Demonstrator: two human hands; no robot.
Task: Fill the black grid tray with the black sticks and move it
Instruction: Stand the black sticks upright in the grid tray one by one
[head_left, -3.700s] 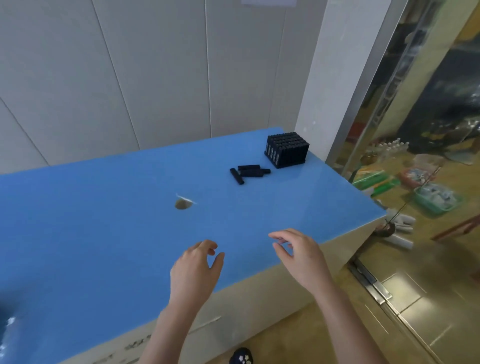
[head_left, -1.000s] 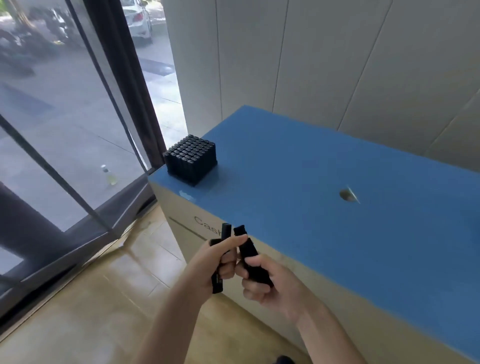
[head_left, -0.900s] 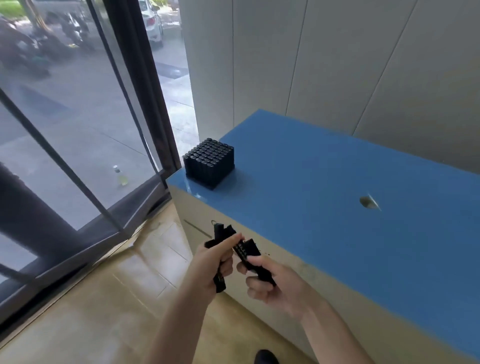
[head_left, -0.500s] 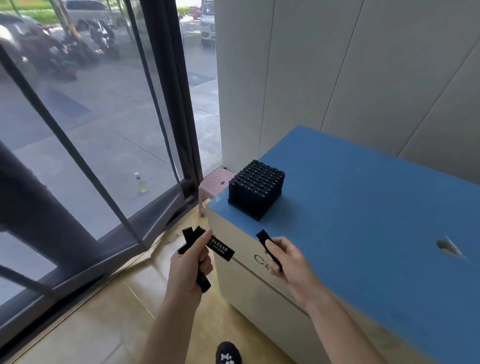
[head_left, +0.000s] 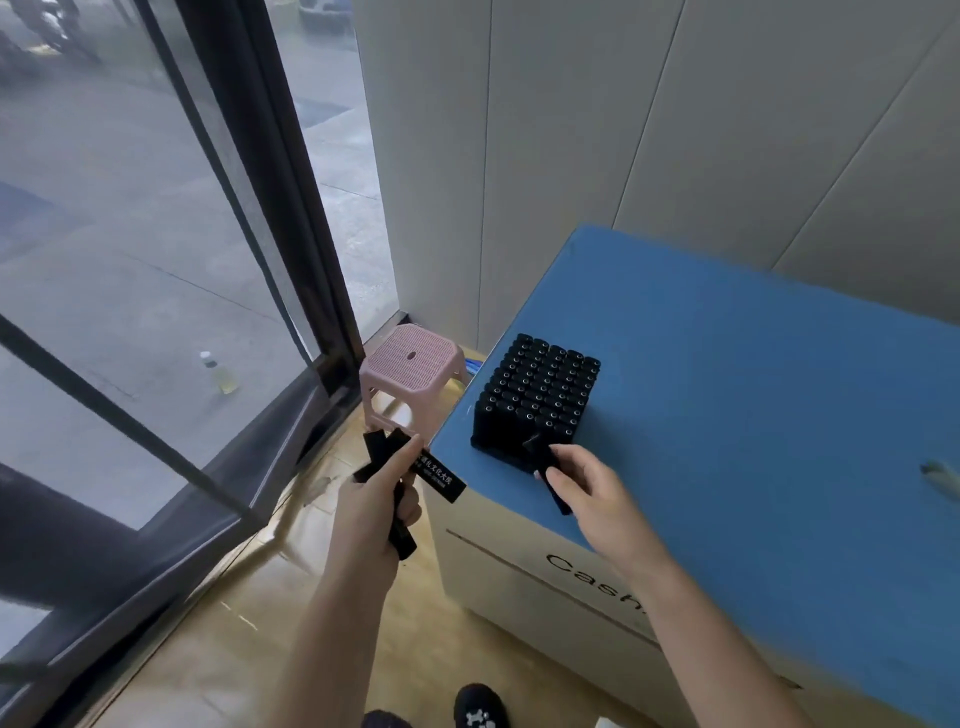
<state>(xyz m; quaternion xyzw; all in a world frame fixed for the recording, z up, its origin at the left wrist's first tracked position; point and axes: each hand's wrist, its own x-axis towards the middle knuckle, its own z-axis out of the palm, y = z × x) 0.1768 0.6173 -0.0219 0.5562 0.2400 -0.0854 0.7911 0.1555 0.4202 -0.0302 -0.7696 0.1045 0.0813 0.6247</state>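
Observation:
The black grid tray (head_left: 535, 402) stands upright on the near left corner of the blue table top (head_left: 753, 415), its cells packed with black sticks. My right hand (head_left: 587, 491) pinches a single black stick (head_left: 545, 470), whose upper tip sits against the tray's near lower edge. My left hand (head_left: 379, 501) hovers over the floor, left of the table's corner, gripping a crossed bundle of three black sticks (head_left: 402, 470); one of them bears white lettering.
A pink plastic stool (head_left: 410, 371) stands on the floor behind the table corner, by the glass door's dark frame (head_left: 280, 208). The table's white front panel (head_left: 545, 577) drops to a tan tiled floor. My shoe (head_left: 480, 709) shows at the bottom.
I have come closer to the table's left corner. My right hand has carried its stick up onto the table top to the tray's near edge. My left hand keeps its bundle.

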